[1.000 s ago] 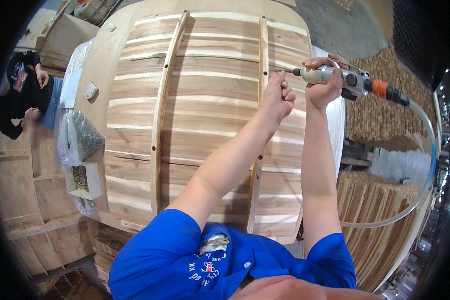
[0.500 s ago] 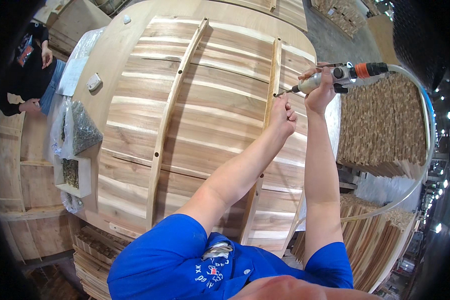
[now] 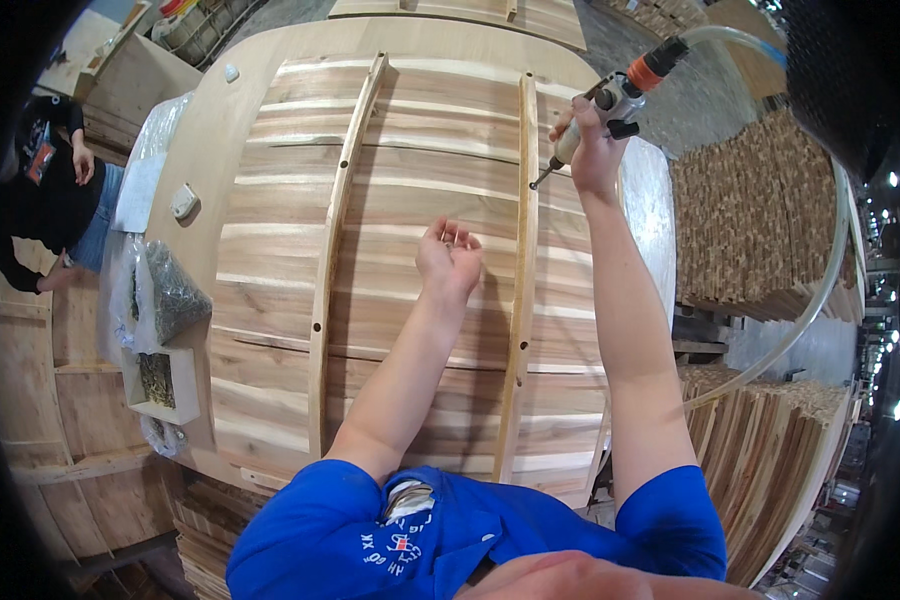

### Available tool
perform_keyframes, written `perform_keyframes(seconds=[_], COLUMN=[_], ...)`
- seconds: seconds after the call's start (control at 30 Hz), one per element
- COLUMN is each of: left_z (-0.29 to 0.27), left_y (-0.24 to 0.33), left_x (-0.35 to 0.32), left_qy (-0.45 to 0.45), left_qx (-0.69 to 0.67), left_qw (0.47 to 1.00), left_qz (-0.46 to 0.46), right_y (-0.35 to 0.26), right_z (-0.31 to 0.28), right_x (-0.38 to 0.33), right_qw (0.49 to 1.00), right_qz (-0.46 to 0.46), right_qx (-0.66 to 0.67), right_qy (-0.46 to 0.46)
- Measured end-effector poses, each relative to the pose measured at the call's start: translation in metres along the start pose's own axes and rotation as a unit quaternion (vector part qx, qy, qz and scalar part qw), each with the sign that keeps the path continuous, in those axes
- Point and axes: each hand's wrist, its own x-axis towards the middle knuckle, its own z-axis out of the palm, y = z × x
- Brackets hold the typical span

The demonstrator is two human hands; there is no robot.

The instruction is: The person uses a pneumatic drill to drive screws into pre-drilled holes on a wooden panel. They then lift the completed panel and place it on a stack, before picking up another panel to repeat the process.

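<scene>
My right hand (image 3: 596,158) is wrapped round an air screwdriver (image 3: 616,100) with a grey body and an orange collar. Its long bit slants down to a hole in the right wooden batten (image 3: 522,260). That batten lies across a large striped wood panel (image 3: 430,185), with a matching left batten (image 3: 332,230) beside it; both have dark holes along them. Over the boards between the battens is my left hand (image 3: 450,262), palm up with the fingers curled in. Whatever the fingers hold is too small to make out.
At the left edge stand a white box of screws (image 3: 183,385) and a plastic bag of hardware (image 3: 178,295). A co-worker (image 3: 65,190) is beyond them. A clear air hose (image 3: 832,250) loops down the right side, in front of stacked wood strips (image 3: 760,220).
My left hand has drawn away from the bit, moving left and toward me over the panel. The screwdriver has swung steeper, its bit still at the right batten.
</scene>
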Motion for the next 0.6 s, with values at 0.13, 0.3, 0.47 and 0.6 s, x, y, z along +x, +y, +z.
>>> perform_keyframes(seconds=[0.13, 0.3, 0.47, 0.6], left_z=[-0.016, -0.028, -0.033, -0.040], left_y=[-0.002, -0.015, -0.015, -0.013], left_x=[-0.001, -0.002, -0.006, -0.008], left_qy=[0.000, -0.052, -0.017, -0.019], left_qx=[0.079, 0.125, 0.107, 0.131], left_qw=[0.997, 0.990, 0.994, 0.991], left_qz=[0.008, 0.041, 0.011, 0.016], right_y=[0.007, 0.009, 0.010, 0.015], right_z=[-0.001, -0.002, -0.003, -0.007], right_x=[-0.006, -0.008, -0.009, -0.008], right_qw=[1.000, 0.999, 1.000, 1.000], right_qz=[0.012, -0.026, -0.005, -0.011], right_qx=[-0.011, -0.031, -0.025, -0.022], right_qy=[0.004, -0.003, 0.013, 0.011])
